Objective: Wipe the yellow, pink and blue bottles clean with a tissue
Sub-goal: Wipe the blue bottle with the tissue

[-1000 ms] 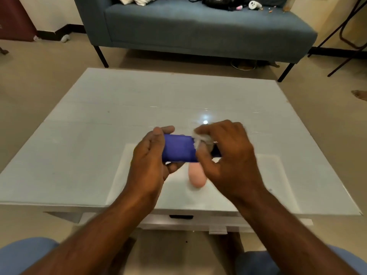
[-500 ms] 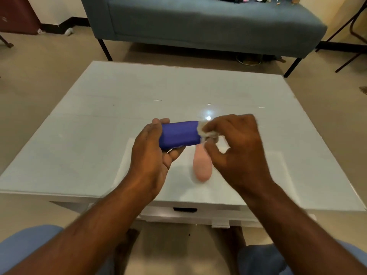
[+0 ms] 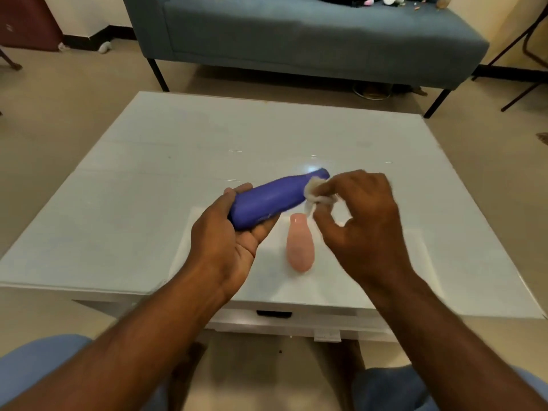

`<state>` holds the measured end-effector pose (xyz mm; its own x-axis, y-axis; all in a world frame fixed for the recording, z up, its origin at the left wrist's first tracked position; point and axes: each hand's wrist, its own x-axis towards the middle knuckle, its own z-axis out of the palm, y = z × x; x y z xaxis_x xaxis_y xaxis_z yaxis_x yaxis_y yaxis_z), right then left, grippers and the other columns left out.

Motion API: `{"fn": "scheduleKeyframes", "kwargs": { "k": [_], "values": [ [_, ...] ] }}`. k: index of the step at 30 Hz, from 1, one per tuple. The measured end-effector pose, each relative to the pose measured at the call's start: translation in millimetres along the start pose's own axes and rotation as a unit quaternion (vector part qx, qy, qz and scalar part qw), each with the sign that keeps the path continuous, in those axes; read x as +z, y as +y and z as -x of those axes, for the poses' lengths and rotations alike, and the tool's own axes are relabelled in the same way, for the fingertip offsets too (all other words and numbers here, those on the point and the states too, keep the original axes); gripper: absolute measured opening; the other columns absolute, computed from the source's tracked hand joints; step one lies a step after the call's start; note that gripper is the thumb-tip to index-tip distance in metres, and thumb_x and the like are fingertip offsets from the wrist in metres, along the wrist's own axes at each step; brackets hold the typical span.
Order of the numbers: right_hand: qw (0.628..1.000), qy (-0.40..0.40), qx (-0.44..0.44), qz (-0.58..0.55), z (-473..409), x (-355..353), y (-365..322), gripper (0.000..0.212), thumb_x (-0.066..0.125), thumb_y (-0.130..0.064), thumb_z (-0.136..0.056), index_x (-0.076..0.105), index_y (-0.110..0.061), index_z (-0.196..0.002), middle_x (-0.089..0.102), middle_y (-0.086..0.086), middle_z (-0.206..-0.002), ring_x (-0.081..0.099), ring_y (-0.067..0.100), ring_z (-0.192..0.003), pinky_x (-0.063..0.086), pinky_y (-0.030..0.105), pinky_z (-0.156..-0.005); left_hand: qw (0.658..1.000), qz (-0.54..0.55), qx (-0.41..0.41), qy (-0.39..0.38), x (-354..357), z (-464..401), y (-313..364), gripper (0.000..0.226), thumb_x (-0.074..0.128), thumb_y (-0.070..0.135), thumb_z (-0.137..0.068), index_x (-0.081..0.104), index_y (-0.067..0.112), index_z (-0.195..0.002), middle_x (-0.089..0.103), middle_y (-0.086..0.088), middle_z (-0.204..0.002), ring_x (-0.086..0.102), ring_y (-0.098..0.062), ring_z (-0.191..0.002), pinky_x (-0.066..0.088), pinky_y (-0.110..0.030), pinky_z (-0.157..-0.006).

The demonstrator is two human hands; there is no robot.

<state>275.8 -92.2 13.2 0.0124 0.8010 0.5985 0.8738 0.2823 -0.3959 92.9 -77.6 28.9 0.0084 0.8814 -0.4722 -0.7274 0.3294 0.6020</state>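
The left hand (image 3: 225, 247) cups the base of the blue bottle (image 3: 271, 201), fingers curled under it and thumb over the top, so the bottle lies tilted above the white table (image 3: 148, 179) with its neck pointing toward two o'clock. Just right of that, at the bottle's shoulder, a crumpled tissue (image 3: 317, 197) touches the blue surface, pinched between the thumb and fingertips of the right hand (image 3: 360, 223), whose other fingers are loosely bent. Below the tissue, at about six o'clock from it, the pink bottle (image 3: 300, 247) lies flat on the table, neck pointing toward twelve o'clock. No yellow bottle shows anywhere in view.

The step in hand looks like wiping the blue bottle near its neck. To do it well, the left grip should stay firm at the base while turning the bottle, so the tissue meets every side; the right hand should press the tissue flat, not only its crumpled edge, and work around the neck and cap.
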Motion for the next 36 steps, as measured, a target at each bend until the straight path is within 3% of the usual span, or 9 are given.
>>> {"fn": "scheduleKeyframes", "kwargs": {
  "k": [3,5,7,13,18,20,26,30,36],
  "values": [
    [0.998,-0.003,0.048,-0.046,5,2,-1,0.020,0.071,-0.022,-0.093,0.071,-0.015,-0.112,0.073,0.000,-0.110,0.063,0.017,-0.106,0.040,0.014,-0.094,0.997,-0.039,-0.021,-0.055,2,6,3,0.025,0.050,0.024,-0.102,0.064,0.008,-0.117,0.074,-0.024,-0.107,0.075,-0.037,-0.091,0.063,-0.039,-0.076],
    [0.988,-0.035,0.090,-0.119,11,7,-13,0.028,0.076,-0.015,-0.092,0.068,-0.013,-0.119,0.072,0.001,-0.110,0.067,0.015,-0.105,0.051,0.022,-0.092,0.983,-0.164,0.004,-0.080,4,10,-2,0.032,0.041,0.032,-0.105,0.066,0.013,-0.108,0.077,-0.017,-0.088,0.076,-0.027,-0.070,0.062,-0.029,-0.059],
    [0.970,-0.056,0.147,-0.186,15,12,-21,0.034,0.079,-0.014,-0.090,0.067,-0.012,-0.122,0.073,0.000,-0.105,0.069,0.011,-0.096,0.053,0.016,-0.085,0.967,-0.242,0.021,-0.083,6,12,-7,0.036,0.037,0.036,-0.106,0.066,0.015,-0.103,0.073,-0.012,-0.071,0.069,-0.022,-0.056,0.055,-0.026,-0.050],
    [0.931,-0.013,0.225,-0.287,7,13,-27,0.039,0.077,-0.006,-0.089,0.062,-0.021,-0.122,0.070,-0.005,-0.109,0.070,0.008,-0.102,0.056,0.009,-0.083,0.961,-0.272,-0.040,-0.020,-2,4,-4,0.028,0.046,0.035,-0.103,0.063,0.013,-0.100,0.067,-0.009,-0.068,0.058,-0.017,-0.053,0.047,-0.026,-0.053],
    [0.884,-0.015,0.301,-0.357,2,16,-30,0.024,0.062,-0.011,-0.102,0.063,-0.018,-0.125,0.073,0.000,-0.113,0.073,0.018,-0.103,0.063,0.035,-0.090,0.958,-0.259,-0.115,-0.033,-7,1,-5,0.029,0.046,0.026,-0.100,0.062,0.005,-0.114,0.061,-0.007,-0.065,0.051,-0.012,-0.047,0.041,-0.021,-0.045],
    [0.868,-0.001,0.320,-0.381,0,16,-29,0.020,0.057,-0.010,-0.105,0.063,-0.017,-0.122,0.073,0.001,-0.112,0.075,0.014,-0.100,0.065,0.038,-0.089,0.960,-0.245,-0.134,-0.033,-5,2,-6,0.030,0.047,0.025,-0.099,0.062,0.004,-0.114,0.061,-0.007,-0.066,0.050,-0.012,-0.046,0.041,-0.021,-0.044],
    [0.874,0.125,0.292,-0.369,-5,5,-19,0.013,0.060,-0.011,-0.104,0.062,-0.018,-0.115,0.069,-0.005,-0.105,0.072,0.014,-0.097,0.064,0.034,-0.088,0.955,-0.280,-0.100,-0.012,-4,-4,-8,0.040,0.046,0.042,-0.103,0.065,0.007,-0.095,0.061,-0.010,-0.071,0.053,-0.014,-0.052,0.044,-0.025,-0.053],
    [0.906,0.163,0.224,-0.321,-4,2,-22,0.015,0.063,-0.015,-0.100,0.059,-0.023,-0.112,0.067,-0.011,-0.103,0.069,0.014,-0.096,0.063,0.031,-0.087,0.951,-0.301,-0.067,-0.007,-2,-4,-10,0.045,0.043,0.046,-0.102,0.064,0.008,-0.088,0.059,-0.010,-0.069,0.052,-0.015,-0.052,0.043,-0.026,-0.053],
    [0.905,0.202,0.185,-0.326,-7,-1,-21,0.013,0.061,-0.017,-0.101,0.058,-0.013,-0.113,0.065,-0.003,-0.103,0.067,0.016,-0.092,0.062,0.029,-0.085,0.963,-0.267,-0.037,-0.005,-1,-5,-7,0.041,0.043,0.046,-0.103,0.061,0.011,-0.089,0.058,-0.013,-0.074,0.050,-0.016,-0.055,0.041,-0.026,-0.056]
  ]
}}
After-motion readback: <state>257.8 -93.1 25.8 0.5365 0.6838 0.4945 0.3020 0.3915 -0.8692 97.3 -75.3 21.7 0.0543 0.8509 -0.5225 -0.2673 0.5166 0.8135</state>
